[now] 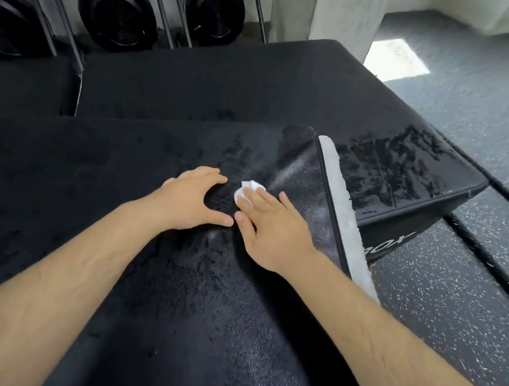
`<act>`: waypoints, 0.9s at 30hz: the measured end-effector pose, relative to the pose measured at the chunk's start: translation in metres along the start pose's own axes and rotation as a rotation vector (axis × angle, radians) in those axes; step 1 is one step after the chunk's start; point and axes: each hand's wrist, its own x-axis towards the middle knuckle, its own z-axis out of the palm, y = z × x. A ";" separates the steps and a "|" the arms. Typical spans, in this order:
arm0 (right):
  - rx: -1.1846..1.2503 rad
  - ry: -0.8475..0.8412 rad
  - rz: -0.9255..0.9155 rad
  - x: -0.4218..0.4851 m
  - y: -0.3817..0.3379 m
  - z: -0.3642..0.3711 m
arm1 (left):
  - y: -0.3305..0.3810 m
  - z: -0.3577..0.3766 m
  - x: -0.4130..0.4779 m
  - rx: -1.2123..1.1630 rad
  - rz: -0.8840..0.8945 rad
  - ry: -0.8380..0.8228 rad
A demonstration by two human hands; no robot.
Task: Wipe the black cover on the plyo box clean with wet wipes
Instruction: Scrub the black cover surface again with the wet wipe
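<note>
Head view, looking down on the black cover (179, 302), which fills the lower and middle frame and lies over the plyo box (404, 185).

Left hand (192, 202): palm down on the cover, just left of centre. Fingers and thumb are spread wide in an arch with tips pressing the surface. It holds nothing.

Right hand (271, 233): palm down on the cover, just right of the left hand, thumb tips nearly touching. Fingers are straight and laid flat, pressing a crumpled white wet wipe (249, 191) onto the cover. The wipe shows only past the fingertips.

Cover surface: dull wet streaks and blotches around both hands and toward the near edge. Its right edge is folded back, showing a white fleecy lining (347, 208) along black piping.

Right of the cover: the box's glossy black top with streaky wet marks, and white lettering "BOX" (392, 243) on its side. Speckled rubber floor (450, 297) beyond that.

Behind the cover: round black ribbed discs (118, 11) and slanted metal bars (64, 13).
</note>
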 end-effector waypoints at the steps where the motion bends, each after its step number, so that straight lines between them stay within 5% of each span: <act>1: 0.012 -0.001 0.027 0.009 0.008 -0.004 | 0.001 -0.002 0.006 0.016 0.000 -0.002; 27: -0.007 0.007 0.081 0.076 0.026 -0.002 | 0.014 -0.013 0.033 0.184 -0.060 -0.077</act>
